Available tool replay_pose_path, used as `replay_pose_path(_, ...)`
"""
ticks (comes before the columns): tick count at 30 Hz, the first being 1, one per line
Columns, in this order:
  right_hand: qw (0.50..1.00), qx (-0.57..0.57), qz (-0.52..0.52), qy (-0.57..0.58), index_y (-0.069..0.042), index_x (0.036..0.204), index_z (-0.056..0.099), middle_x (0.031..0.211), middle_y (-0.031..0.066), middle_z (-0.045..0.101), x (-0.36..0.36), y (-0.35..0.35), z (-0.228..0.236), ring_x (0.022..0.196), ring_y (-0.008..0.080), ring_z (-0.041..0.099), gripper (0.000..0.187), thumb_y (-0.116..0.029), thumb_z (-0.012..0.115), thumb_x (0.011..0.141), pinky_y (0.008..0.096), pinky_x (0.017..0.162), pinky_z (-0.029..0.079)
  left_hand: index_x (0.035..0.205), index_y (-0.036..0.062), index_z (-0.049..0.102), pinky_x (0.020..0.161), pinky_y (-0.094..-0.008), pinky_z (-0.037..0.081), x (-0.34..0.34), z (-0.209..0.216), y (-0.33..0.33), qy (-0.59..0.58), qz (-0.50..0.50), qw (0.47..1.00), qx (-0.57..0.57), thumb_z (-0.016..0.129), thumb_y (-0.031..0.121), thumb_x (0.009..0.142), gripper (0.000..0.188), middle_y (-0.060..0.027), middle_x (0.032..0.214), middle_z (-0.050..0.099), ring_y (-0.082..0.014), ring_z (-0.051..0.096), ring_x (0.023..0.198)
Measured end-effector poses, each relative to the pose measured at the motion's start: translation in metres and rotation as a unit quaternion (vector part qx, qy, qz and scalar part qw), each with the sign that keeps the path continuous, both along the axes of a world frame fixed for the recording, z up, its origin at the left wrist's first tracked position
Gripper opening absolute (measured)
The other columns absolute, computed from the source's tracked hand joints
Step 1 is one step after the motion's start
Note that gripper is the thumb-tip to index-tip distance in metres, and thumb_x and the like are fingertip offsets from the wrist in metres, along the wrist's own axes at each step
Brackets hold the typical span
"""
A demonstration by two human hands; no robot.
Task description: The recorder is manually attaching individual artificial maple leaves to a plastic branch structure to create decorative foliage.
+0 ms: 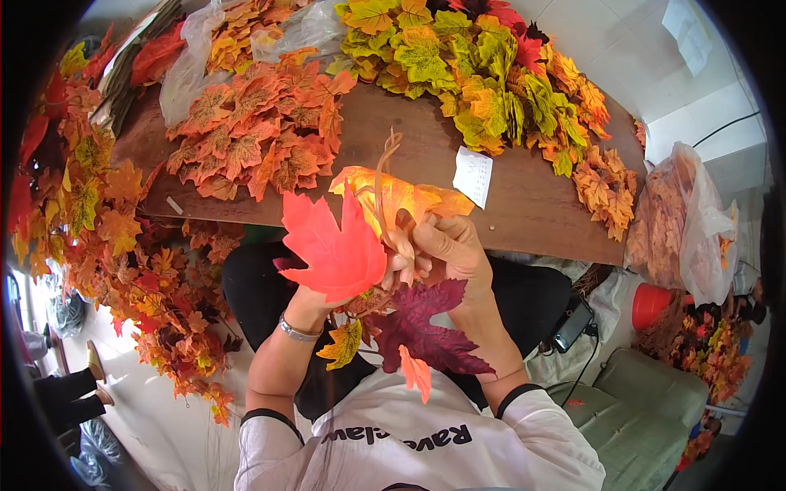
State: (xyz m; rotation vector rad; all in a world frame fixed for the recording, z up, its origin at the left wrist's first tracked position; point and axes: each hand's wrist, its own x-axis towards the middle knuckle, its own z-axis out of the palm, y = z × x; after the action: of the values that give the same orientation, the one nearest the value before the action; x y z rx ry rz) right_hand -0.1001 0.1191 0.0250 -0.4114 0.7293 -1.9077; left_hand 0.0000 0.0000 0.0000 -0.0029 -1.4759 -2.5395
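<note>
Brown table (540,204), written-on note (472,177); lettered shirt (393,409); hands (453,244) hold leaf sprig (426,323).

Wears blk-trimmed wht tee (417,452), blk pants (530,296), slvr wristband (298,330).

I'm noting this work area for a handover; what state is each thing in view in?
Right hand: thumb and fingers closed on the leaf spray.
Left hand: mostly hidden by the red leaf; grip unclear.
Red leaf: spread flat.
Dark purple leaf: spread, hanging below the hands.
Orange leaves: heaped on the table.
Yellow-green leaves: heaped on the table.
Paper note: lying on the table.
Clear bag: filled with leaves.
</note>
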Motion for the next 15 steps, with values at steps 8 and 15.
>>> replay_pose_path(8,0.996,0.031,-0.058,0.055,0.001,0.075,0.06,0.069,0.0091,0.061,0.003,0.001,-0.007,0.059,0.0144,0.058,0.011,-0.008,0.059,0.082,0.0223,0.048,0.041,0.09,0.004,0.057,0.052,-0.02,0.04,-0.002,0.0,0.005,-0.013,0.027,0.999,0.017,0.062,0.019,0.08,0.019,-0.0041,0.072,0.059,-0.0087,0.052,0.058)
replay_pose_path(15,0.995,0.034,-0.086,0.039,-0.001,0.084,0.062,0.077,0.0055,0.061,0.0,0.003,-0.026,0.063,0.009,0.056,0.009,-0.004,0.066,0.077,0.0202,0.05,0.04,0.098,0.0057,0.055,0.055,-0.0209,0.04,-0.002,-0.006,0.012,-0.051,0.067,0.995,0.051,0.062,0.014,0.081,0.019,-0.0038,0.08,0.058,-0.009,0.053,0.065)
